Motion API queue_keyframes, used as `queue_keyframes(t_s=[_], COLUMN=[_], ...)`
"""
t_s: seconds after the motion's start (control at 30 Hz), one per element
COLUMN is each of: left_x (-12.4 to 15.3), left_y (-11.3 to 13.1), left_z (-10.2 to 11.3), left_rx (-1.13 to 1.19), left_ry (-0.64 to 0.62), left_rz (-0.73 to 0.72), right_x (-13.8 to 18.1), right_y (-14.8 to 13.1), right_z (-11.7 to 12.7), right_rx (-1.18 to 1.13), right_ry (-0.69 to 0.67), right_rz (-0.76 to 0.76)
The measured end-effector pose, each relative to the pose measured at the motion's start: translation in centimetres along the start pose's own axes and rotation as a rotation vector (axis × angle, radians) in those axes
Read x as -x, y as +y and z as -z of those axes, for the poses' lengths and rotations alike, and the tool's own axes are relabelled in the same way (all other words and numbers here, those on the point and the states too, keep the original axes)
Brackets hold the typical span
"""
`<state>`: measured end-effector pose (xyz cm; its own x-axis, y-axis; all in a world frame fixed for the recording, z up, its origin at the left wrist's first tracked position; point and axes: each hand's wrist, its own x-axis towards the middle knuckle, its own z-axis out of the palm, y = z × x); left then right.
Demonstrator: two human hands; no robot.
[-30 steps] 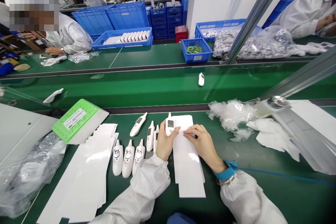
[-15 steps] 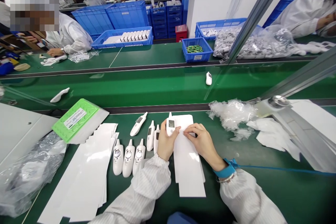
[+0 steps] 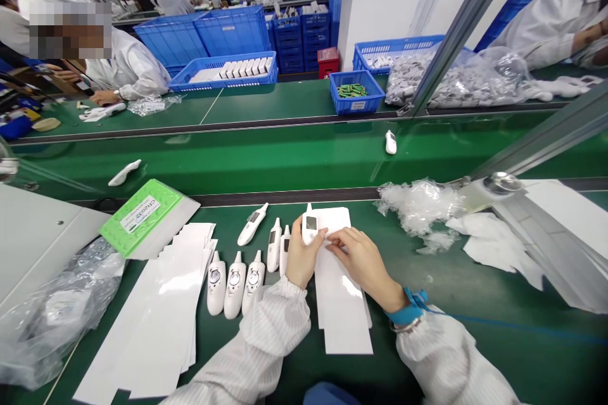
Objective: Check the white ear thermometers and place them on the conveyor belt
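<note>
My left hand [image 3: 303, 256] is closed around a white ear thermometer [image 3: 310, 225], held upright with its small grey screen facing me. The fingers of my right hand [image 3: 360, 259] are pinched together close beside it, above a stack of glossy white sheets [image 3: 338, 291]. Whatever may be between those fingertips is too small to make out. Left of my left hand, several more thermometers lie on the green table: a front row with round dials [image 3: 235, 288], two with screens [image 3: 274, 245] partly behind my hand, and one slanted [image 3: 253, 225] farther back.
More white sheets [image 3: 147, 316], a green CR2032 box [image 3: 142, 215] and a plastic bag [image 3: 61, 310] lie left. Crumpled clear film [image 3: 420, 209] is at right. Beyond runs a green conveyor belt [image 3: 266, 164] carrying a thermometer [image 3: 391, 142]. A co-worker [image 3: 128, 63] sits across.
My right hand has shifted slightly left, its fingertips closer to the thermometer. The pieces on the conveyor belt have moved right. My left hand keeps its hold.
</note>
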<state>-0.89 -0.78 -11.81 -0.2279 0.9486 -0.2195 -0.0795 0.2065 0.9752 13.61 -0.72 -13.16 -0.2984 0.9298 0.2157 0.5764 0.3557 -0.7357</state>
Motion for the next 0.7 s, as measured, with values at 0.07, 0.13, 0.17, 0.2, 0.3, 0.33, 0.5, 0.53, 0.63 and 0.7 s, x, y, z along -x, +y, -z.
queue_keyframes(t_s=[0.07,0.13,0.17,0.2,0.3,0.33,0.5,0.53,0.63,0.7], left_x=[0.1,0.3,0.6,0.9,2.3,2.8,4.9,5.2,5.7,5.8], left_y=[0.3,0.9,1.4,2.0,4.1,4.7,6.7,6.8,6.8,6.8], left_z=[0.0,0.0,-0.1,-0.2,-0.7,-0.9,-1.0,-0.9,-0.7,-0.6], left_rx=[0.026,0.062,0.080,0.097,0.157,0.177,0.184,0.187,0.194,0.192], left_ry=[-0.017,-0.053,-0.074,-0.095,-0.206,-0.262,-0.485,-0.513,-0.562,-0.556], left_rz=[0.012,0.025,0.026,0.021,0.001,0.007,0.082,0.090,0.108,0.111], right_x=[-0.3,-0.3,-0.3,-0.3,-0.3,-0.4,-1.0,-1.1,-1.2,-1.2], right_y=[-0.5,-1.4,-2.0,-2.7,-4.7,-5.2,-6.3,-6.3,-6.4,-6.6], right_z=[0.4,1.3,1.9,2.6,4.7,5.3,6.8,6.9,6.9,6.9], right_rx=[-0.054,-0.117,-0.155,-0.205,-0.347,-0.357,-0.258,-0.264,-0.286,-0.298], right_ry=[-0.014,-0.013,-0.014,-0.018,0.003,0.033,0.144,0.145,0.156,0.161], right_rz=[0.020,0.030,0.030,0.026,0.045,0.067,0.187,0.207,0.239,0.239])
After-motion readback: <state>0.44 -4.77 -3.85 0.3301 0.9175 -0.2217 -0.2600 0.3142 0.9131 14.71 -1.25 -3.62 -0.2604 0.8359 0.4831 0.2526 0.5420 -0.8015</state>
